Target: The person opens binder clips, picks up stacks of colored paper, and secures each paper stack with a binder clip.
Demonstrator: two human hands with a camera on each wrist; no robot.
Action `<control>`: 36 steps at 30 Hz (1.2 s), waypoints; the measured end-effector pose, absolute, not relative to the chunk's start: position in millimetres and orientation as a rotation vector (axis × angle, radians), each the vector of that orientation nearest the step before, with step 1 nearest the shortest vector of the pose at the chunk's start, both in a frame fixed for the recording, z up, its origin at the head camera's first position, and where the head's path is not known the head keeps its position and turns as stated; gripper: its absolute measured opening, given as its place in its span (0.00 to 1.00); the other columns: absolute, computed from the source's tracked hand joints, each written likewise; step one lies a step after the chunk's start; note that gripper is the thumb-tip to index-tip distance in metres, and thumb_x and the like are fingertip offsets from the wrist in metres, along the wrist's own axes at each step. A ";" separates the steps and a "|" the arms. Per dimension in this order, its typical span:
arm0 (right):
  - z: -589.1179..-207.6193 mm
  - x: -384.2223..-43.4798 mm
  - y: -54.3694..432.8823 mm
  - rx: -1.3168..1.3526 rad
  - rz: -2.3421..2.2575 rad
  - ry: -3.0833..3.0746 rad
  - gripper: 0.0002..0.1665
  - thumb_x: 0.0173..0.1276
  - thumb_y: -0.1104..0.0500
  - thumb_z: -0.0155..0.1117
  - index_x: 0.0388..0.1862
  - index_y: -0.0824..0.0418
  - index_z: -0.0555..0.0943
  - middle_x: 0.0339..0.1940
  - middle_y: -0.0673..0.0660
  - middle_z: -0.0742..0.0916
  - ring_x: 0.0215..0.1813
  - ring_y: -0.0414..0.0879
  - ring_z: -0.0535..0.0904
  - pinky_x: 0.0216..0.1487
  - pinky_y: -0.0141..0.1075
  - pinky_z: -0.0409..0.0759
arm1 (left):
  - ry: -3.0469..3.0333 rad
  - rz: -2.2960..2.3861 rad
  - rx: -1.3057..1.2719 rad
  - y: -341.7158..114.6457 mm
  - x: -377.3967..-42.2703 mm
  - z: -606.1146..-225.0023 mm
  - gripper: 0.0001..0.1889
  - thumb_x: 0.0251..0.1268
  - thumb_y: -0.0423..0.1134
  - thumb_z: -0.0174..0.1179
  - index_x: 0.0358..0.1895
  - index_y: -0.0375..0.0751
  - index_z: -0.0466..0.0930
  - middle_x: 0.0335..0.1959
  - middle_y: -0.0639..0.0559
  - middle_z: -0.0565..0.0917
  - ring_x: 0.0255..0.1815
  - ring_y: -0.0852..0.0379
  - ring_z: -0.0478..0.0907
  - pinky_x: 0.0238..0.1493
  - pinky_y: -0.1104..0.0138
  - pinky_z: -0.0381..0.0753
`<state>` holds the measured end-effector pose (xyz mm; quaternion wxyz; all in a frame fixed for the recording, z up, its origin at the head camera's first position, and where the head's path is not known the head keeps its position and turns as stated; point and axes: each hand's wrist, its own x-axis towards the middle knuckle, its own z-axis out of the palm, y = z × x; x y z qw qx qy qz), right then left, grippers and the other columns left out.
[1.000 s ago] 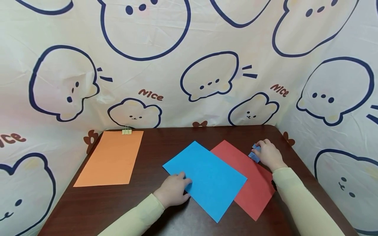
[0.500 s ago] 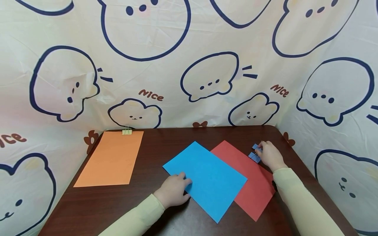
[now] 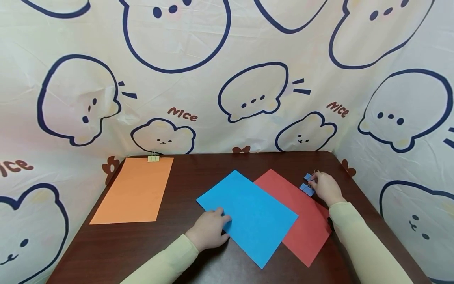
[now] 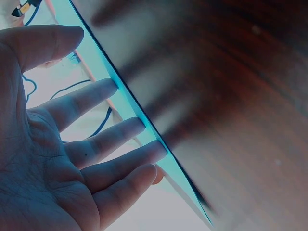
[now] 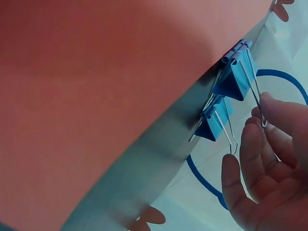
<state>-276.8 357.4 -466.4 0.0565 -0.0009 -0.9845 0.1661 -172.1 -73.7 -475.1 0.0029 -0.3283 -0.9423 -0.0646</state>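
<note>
Left hand (image 3: 209, 229): laid flat, fingers straight, pinning the blue paper sheet (image 3: 248, 215) beneath it | right hand (image 3: 324, 188): wire handle of a blue metal binder clip (image 5: 236, 77) pinched at fingertips; second blue clip (image 5: 214, 122) just beside, at the red paper sheet (image 3: 301, 221)'s edge.

- Dark brown wooden table (image 3: 198, 165) with rounded far corners.
- Orange sheet (image 3: 133, 191), far left, flat, with a yellow clip (image 3: 153, 158) on its far edge.
- Blue sheet (image 3: 248, 217), centre, overlapping the red sheet (image 3: 301, 225).
- Two blue clips (image 3: 307, 183), just beside the red sheet's right edge.
</note>
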 end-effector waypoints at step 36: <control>-457.4 -252.9 332.3 0.124 0.447 -2.923 0.07 0.71 0.62 0.70 0.32 0.62 0.84 0.50 0.69 0.79 0.42 0.58 0.82 0.44 0.52 0.85 | -2.965 -0.215 -1.031 -71.7 -170.8 -471.1 0.22 0.61 0.49 0.72 0.55 0.44 0.86 0.44 0.46 0.81 0.31 0.52 0.77 0.37 0.60 0.82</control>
